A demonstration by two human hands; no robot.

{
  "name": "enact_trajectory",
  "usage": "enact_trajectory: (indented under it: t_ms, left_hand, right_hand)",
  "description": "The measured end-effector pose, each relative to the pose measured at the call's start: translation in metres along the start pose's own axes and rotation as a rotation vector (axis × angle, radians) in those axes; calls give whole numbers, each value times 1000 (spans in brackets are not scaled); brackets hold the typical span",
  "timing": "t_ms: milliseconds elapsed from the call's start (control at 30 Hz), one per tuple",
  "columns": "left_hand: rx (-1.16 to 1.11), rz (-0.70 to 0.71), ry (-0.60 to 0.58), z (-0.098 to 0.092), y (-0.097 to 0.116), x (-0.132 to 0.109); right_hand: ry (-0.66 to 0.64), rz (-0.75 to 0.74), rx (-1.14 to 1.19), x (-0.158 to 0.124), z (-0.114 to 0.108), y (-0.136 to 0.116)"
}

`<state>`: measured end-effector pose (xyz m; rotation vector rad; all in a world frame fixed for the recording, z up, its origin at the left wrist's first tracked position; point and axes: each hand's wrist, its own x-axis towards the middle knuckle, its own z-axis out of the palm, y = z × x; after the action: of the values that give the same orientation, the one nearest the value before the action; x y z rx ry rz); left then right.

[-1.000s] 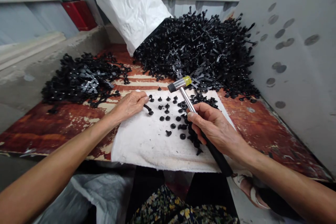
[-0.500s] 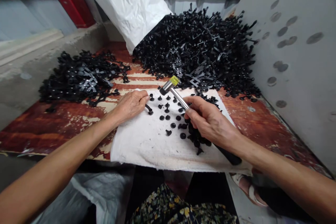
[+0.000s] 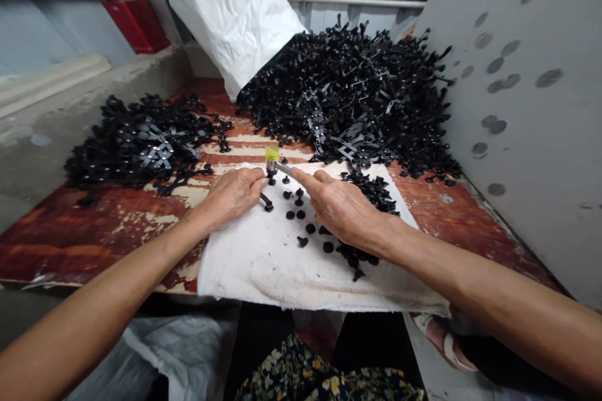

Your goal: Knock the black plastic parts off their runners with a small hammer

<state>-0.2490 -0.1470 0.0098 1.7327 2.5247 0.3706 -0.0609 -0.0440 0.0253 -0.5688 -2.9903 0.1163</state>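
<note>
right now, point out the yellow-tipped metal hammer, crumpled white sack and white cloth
Yellow-tipped metal hammer (image 3: 272,154), head view, on its yellow cap
Crumpled white sack (image 3: 235,15), head view, on its middle
White cloth (image 3: 258,263), head view, on its bare front part

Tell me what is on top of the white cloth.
Small black knob-like pieces are scattered on the white cloth, with a denser heap toward its right. The right hand, gripping a mallet, and the left hand hide whatever lies behind them.
</note>
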Motion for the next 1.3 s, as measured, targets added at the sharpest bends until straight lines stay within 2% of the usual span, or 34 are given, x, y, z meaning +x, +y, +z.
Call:
enact_trajectory:
  t_ms: [167,367,533,600,733,900,1033,1167,1200,1300]
  left_hand:
    - [-73,24,-18,-1,-4,-1]
    - [-141,124,-167,-12,-10,1]
    - [-112,78,-168,-11,-10,3]
    - [-101,68,-161,-9,-10,3]
    - [-89,50,-153,-6,-12,3]
    - [-113,71,-149,-6,-13,3]
    - [-148,70,-144,-4,-15,3]
    - [-199,105,-137,0,-19,5]
    - [-201,108,-138,0,-19,5]
    - [-200,101,-146,2,-21,7]
  right_hand:
    - [-46,-13,-52,1,-1,-2]
    - [-32,-5,-53,1,0,-3]
    - [-18,-2,7,2,0,0]
    - [14,-19,67,1,-3,0]
    - [157,-16,112,-1,-8,-5]
    - [-7,-18,53,0,-8,-7]
    - [138,23,95,0,-8,-5]
    - [6,-16,70,-1,-6,-2]
    - [22,-36,87,-1,-5,-2]
    - [186,-29,140,-1,-6,-3]
